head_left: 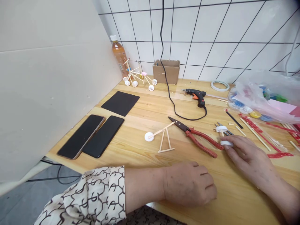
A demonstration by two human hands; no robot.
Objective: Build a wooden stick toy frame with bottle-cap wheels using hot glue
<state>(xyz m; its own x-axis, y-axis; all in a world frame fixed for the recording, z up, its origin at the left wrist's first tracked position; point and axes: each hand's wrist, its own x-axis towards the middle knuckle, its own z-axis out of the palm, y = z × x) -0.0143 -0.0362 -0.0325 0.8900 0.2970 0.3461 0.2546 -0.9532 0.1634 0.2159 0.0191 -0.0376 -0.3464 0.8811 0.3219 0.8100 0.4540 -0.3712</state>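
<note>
My right hand [248, 159] pinches the lower of two white caps [226, 143] joined by a short wooden stick, like a pair of wheels on an axle. The other white cap [221, 128] stands just beyond. My left hand [191, 184] lies back up by the table's front edge, fingers curled under; the palm and anything in it are hidden. Beyond it sits a small stick frame [167, 140] with one white cap wheel [149, 136]. Long-nose pliers [197, 137] with red handles lie between that frame and my right hand, jaws touching or very near a stick end.
A glue gun [197, 95] with a black cord lies farther back. Two phones [103, 136] and a black sheet [120, 103] are at left. Behind stand a finished stick tricycle [136, 75], a drink bottle [119, 53] and a cardboard box [166, 73]. Plastic bags [269, 90] and loose sticks [255, 134] crowd the right.
</note>
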